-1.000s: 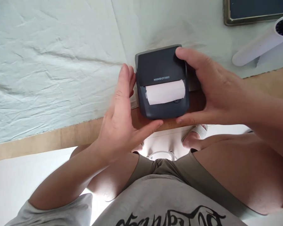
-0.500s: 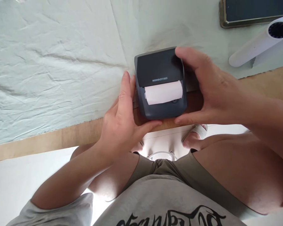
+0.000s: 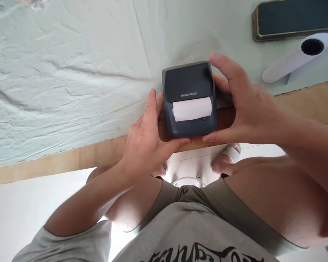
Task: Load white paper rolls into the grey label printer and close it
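Observation:
A small dark label printer (image 3: 190,82) marked NIIMBOT sits over the table's front edge, with a strip of white label paper (image 3: 192,109) curling out of its slot. My left hand (image 3: 149,136) cups the printer's left side, thumb along its front edge. On the other side, my right hand (image 3: 246,105) spans the printer, a fingertip at its far right corner and the thumb at its front right corner. The paper partly covers a round button (image 3: 204,118). The printer's underside is hidden.
A pale green cloth (image 3: 84,72) with wrinkles covers the table, leaving a wooden strip (image 3: 71,160) along the front. At the back right lie a phone in a case (image 3: 295,18) and a white cylindrical device (image 3: 284,65). A shiny scrap (image 3: 36,3) shows at the top left.
The printer and my left hand have shifted slightly to the right in view. Both hands stay around the printer, and the view itself has moved a little.

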